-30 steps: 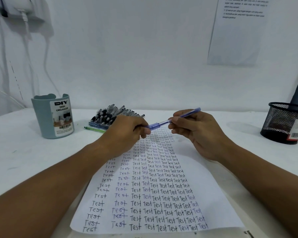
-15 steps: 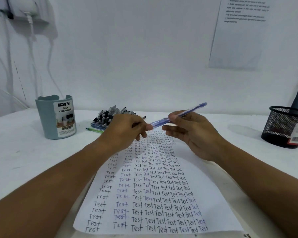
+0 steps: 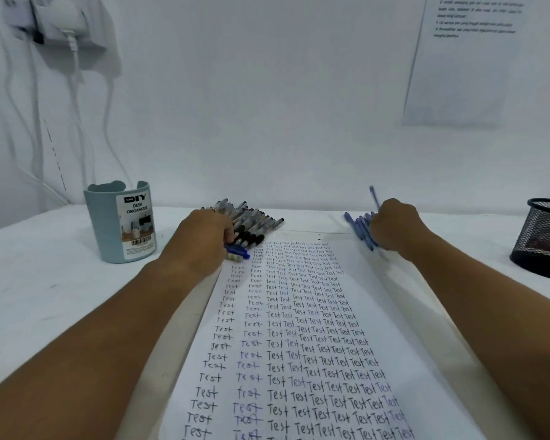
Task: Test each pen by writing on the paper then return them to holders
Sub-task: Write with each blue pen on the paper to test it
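White table (image 3: 61, 296): right grip (image 3: 394, 228) clasps blue pen (image 3: 374, 196) upright; left grip (image 3: 204, 239) unclear.

A plain white wall (image 3: 267, 106) is filling the whole back of the view, lit evenly and softly. At about eleven o'clock a white plug block (image 3: 61, 17) is sitting high on the wall, with pale cables (image 3: 77, 90) hanging down from it toward the table edge. At one o'clock a printed sheet (image 3: 458, 65) is hanging flat on the wall, its few lines of text too small to read. Below, a white table (image 3: 45, 281) is stretching from nine o'clock across to three o'clock, meeting the wall.
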Available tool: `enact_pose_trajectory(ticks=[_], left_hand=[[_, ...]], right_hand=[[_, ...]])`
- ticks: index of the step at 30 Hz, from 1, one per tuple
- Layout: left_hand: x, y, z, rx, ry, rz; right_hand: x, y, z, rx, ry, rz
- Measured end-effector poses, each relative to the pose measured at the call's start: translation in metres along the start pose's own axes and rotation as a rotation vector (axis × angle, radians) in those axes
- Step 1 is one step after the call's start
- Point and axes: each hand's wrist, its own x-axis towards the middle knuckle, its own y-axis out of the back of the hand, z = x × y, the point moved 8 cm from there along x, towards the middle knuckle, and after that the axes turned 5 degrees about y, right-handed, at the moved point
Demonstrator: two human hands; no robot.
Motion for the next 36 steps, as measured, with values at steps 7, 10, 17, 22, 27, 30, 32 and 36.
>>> enact_pose_trajectory(ticks=[7, 10, 17, 22, 27, 30, 32, 36], left_hand=[[0.001, -0.002, -0.006, 0.051, 0.007, -0.041], [0.001, -0.002, -0.007, 0.06, 0.008, -0.044], [-0.004, -0.005, -0.004, 0.121, 0.002, -0.097], [-0.005, -0.009, -0.003, 0.136, 0.004, -0.134], [-0.005, -0.004, -0.003, 0.094, 0.005, -0.111], [-0.005, -0.001, -0.003, 0.069, 0.005, -0.106], [-0.005, -0.001, -0.002, 0.068, 0.01, -0.121], [-0.006, 0.0, 0.003, 0.101, -0.013, -0.138]], right_hand=[[0.0, -0.005, -0.016, -0.186, 0.118, 0.19], [-0.004, -0.004, -0.019, -0.303, 0.17, 0.307], [0.002, -0.017, -0.015, -0.319, 0.216, 0.264], [0.002, -0.02, -0.012, -0.267, 0.221, 0.253], [0.001, -0.019, -0.013, -0.226, 0.224, 0.267], [0.0, -0.017, -0.013, -0.184, 0.224, 0.27], [-0.002, -0.012, -0.014, -0.16, 0.226, 0.284], [-0.01, -0.002, -0.029, -0.131, 0.285, 0.27]])
